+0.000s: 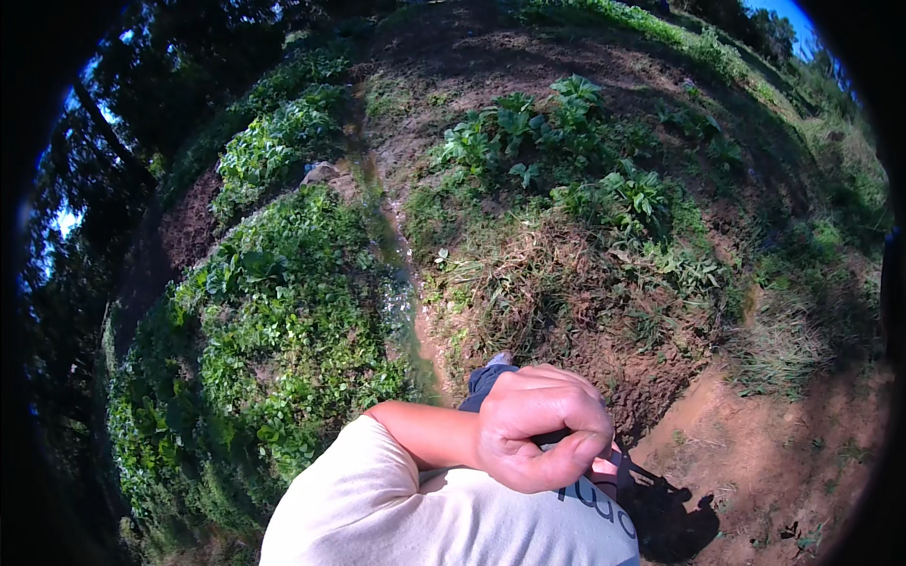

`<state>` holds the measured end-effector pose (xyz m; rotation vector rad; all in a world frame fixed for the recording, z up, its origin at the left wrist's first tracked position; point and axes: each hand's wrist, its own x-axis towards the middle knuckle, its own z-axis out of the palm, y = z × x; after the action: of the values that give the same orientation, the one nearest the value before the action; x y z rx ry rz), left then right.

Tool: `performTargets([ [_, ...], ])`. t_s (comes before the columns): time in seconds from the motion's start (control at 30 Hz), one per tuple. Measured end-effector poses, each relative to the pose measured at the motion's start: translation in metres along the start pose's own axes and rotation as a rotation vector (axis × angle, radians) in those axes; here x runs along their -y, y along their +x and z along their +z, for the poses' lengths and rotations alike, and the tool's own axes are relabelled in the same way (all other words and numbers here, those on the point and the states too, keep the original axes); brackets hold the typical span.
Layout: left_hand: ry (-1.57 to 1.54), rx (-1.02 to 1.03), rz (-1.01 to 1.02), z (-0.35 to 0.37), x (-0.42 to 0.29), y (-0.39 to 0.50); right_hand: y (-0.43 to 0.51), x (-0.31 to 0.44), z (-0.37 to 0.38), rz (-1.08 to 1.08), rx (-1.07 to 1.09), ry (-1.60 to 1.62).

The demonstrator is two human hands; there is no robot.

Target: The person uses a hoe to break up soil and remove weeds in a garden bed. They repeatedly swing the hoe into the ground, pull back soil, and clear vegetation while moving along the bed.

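Note:
My left hand [545,428] is in front of my chest, its fingers curled and the thumb bent in against them. A dark patch shows between thumb and forefinger; whether it is a held thing or just shadow cannot be told. Just below and behind it, a small bit of skin, seemingly my right hand [604,467], peeks out beside a dark band. The left hand hides most of it. My cream T-shirt [453,527] with dark lettering fills the bottom. Past the left hand appear a dark blue trouser leg [485,382] and a greyish shoe [501,359].
A narrow water channel [407,311] runs away from me between low green plants [283,354] and a heap of pulled, drying weeds [545,276]. Broad-leaved plants [517,124] grow beyond. Bare reddish soil [736,439] lies at right, with a stone [322,172] by the channel.

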<state>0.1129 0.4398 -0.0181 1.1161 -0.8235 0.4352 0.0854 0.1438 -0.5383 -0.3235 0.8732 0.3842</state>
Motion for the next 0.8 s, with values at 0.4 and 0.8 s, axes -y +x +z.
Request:
performTargets([
  [0.4, -0.013, -0.014, 0.078, -0.001, 0.002, -0.003, -0.007, -0.001, -0.015, -0.013, 0.016, -0.005],
  [0.8, 0.017, -0.013, 0.002, -0.007, 0.0, -0.006, -0.019, -0.002, -0.026, 0.029, 0.079, 0.054],
])
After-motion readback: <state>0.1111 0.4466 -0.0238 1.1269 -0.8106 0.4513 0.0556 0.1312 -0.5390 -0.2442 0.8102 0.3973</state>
